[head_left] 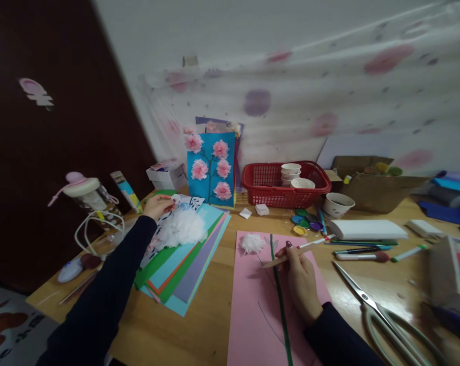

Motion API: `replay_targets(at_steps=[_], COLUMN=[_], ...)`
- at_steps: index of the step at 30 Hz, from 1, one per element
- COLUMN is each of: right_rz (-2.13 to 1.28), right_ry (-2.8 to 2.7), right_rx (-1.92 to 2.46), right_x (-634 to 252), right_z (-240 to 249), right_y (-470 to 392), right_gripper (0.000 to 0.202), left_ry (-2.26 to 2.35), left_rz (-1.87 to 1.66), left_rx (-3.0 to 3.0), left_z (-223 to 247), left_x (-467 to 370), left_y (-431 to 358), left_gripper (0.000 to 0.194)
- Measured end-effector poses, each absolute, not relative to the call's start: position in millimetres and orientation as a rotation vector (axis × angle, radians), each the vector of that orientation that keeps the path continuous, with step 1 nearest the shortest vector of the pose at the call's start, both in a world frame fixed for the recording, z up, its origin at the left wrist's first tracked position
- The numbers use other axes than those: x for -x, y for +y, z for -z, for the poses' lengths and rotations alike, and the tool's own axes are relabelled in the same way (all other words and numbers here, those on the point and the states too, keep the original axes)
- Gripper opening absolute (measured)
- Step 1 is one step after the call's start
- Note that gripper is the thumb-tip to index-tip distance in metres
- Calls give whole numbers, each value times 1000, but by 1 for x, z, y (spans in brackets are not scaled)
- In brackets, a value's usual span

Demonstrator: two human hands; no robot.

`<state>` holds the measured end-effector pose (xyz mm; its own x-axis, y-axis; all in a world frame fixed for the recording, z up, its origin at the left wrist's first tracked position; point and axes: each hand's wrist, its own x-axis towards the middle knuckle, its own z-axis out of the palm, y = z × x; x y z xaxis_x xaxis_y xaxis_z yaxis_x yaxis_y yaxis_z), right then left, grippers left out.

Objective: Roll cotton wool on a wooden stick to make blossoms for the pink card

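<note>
My right hand [300, 284] grips a wooden stick [274, 263] and rests over a pink sheet [248, 305]. On the sheet are a painted green stem [279, 290], thin pencilled branches and leaves, and a fluffy white cotton tuft [251, 244] at the upper left. My left hand [158, 206] reaches far to the left with its fingers pinched at a small white bit, which I cannot make out clearly. Just below that hand, a heap of white cotton [182, 227] lies on a stack of coloured papers [191, 279].
A blue picture with pink flowers [210, 168] stands at the back. Beside it are a red basket [286, 195] of paper cups, paint lids [300, 230] and a cup [338, 205]. Scissors [367, 300] lie at right, below brushes [363, 256]. A bottle [92, 195] stands left.
</note>
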<state>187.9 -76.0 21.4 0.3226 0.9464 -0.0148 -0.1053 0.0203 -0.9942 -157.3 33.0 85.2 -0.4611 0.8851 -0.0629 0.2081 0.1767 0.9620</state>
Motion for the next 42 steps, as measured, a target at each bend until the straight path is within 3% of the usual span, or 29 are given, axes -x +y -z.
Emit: replay_targets(at_steps=[5, 9, 22, 42], right_rz=[-1078, -1145, -1303, -1140], right_ry=[-829, -801, -741, -1028], right_rx=[1178, 1102, 1003, 1232], right_x=[-188, -189, -189, -186], right_z=[-19, -12, -6, -14], right_y=[-75, -73, -74, -82], right_gripper=[42, 41, 36, 43], left_ry=[1264, 863, 970, 836], left_rz=[-1155, -825, -687, -703], left_rx=[-1141, -1167, -1222, -1253], left_z=[-80, -55, -14, -21], left_x=[87, 23, -15, -9], left_y=[-15, -47, -65, -76], left_gripper=[45, 33, 39, 41])
